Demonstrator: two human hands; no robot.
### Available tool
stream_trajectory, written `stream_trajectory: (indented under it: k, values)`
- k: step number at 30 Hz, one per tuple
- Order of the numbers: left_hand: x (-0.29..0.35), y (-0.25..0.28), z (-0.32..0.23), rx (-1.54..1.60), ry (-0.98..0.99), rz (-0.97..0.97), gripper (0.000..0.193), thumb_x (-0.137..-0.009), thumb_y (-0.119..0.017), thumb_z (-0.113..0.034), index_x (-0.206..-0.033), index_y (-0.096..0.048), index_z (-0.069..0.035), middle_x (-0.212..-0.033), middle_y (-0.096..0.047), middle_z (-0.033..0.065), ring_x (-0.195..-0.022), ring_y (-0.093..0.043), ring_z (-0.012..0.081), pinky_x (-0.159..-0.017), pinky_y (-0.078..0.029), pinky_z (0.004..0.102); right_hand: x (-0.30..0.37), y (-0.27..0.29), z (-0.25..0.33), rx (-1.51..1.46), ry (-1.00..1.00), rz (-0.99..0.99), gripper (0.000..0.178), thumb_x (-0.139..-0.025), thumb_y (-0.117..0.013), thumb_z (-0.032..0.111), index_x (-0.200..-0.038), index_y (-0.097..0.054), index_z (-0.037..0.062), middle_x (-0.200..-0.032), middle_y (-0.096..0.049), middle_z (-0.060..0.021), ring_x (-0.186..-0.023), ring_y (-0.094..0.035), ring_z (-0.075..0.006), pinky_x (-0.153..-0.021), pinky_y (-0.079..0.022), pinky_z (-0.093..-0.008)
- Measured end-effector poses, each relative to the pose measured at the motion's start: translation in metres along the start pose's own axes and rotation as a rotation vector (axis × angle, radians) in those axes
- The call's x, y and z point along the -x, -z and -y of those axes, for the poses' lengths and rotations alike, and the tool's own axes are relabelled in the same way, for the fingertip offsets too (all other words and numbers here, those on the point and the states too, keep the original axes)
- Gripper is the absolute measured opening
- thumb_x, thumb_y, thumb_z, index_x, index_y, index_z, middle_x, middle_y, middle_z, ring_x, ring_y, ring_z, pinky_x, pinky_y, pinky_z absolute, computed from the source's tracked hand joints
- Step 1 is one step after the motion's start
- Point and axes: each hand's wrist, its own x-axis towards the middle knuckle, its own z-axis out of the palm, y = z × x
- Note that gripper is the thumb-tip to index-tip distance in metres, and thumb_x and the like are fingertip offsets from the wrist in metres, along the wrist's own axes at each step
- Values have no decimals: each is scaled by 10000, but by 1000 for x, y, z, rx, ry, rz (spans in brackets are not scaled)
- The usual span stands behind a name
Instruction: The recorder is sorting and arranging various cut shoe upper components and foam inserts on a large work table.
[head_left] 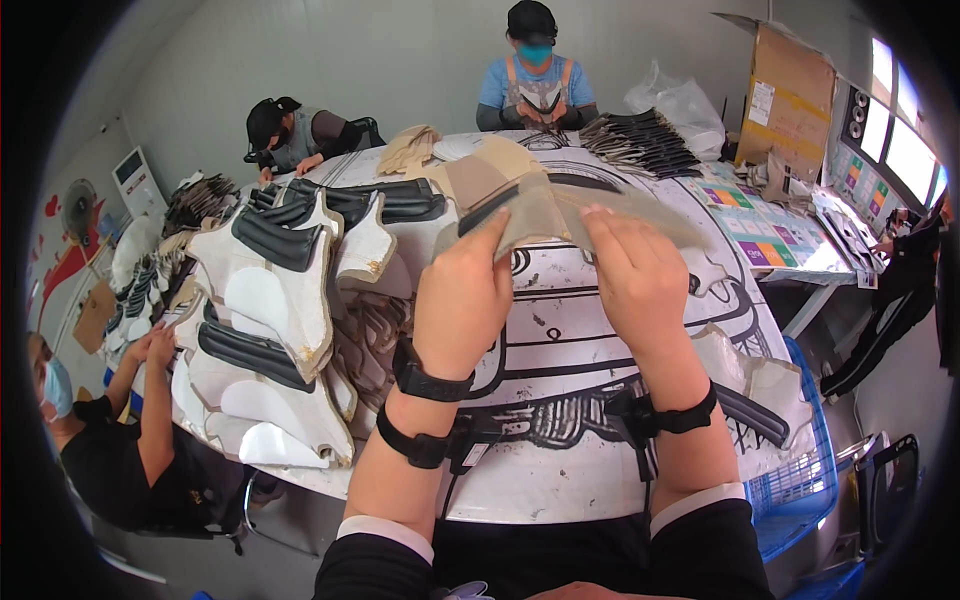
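Both my hands are raised over the table, gripping a beige fabric-like piece (533,222) with a dark strip along it. My left hand (462,285) pinches its left side, thumb and fingers closed on the edge. On the other side my right hand (640,275) holds it with fingers pressed together; the piece is smeared by motion there. Left of my hands, a stack of off-white shaped panels (285,310) bears ribbed black padded strips (255,352). Beyond the held piece lie flat beige pieces (480,172). Near my right forearm rests another panel (775,385) with a black strip.
The white table (560,490) carries black line drawings. A blue plastic basket (800,500) stands by its right edge. Co-workers sit at the far side (535,85), far left (290,135) and left (120,440). Dark strips (645,140) lie piled near a cardboard box (785,95).
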Motion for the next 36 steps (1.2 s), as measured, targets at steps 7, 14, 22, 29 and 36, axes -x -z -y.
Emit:
stream_trajectory:
  k: [7, 14, 22, 29, 36]
  values:
    - [5, 5, -10, 121, -201, -163, 538, -710, -500, 89, -1225, -470, -66, -1112, -560, 190, -915, -583, 343, -729, -492, 363, -9, 9, 14, -33, 154, -65, 244, -683, -546, 75, -903, -627, 7, -886, -633, -85, -837, -615, -220, -708, -500, -309]
    - [12, 10, -13, -2, -134, -221, 469, -685, -543, 78, -1137, -539, -46, -923, -620, 170, -772, -610, 319, -665, -500, 348, -13, 25, 15, -21, 48, -153, 300, -654, -538, -4, -940, -628, -1, -874, -643, -128, -791, -637, -238, -702, -508, -313]
    - [15, 21, -18, -47, -263, -394, 560, -598, -595, 50, -1151, -512, 13, -907, -613, 167, -686, -599, 294, -608, -497, 334, -26, 53, 10, -108, -107, 7, 505, -564, -527, -132, -1050, -597, -16, -1014, -625, -151, -891, -625, -259, -751, -489, -304]
    - [19, 13, -37, 33, -336, -420, 674, -588, -576, 78, -1245, -435, 32, -859, -607, 174, -610, -563, 289, -561, -467, 344, -15, 54, 20, -59, -194, -51, 527, -611, -536, -120, -1119, -572, 16, -1019, -624, -139, -791, -613, -279, -711, -475, -314]
    - [30, -11, -53, 275, -231, -330, 138, -769, -560, 31, -905, -546, 51, -678, -562, 200, -554, -551, 365, -506, -439, 387, -6, 39, 42, -86, -241, 20, 542, -593, -567, -93, -1123, -573, 21, -927, -633, -135, -690, -595, -270, -611, -465, -323]
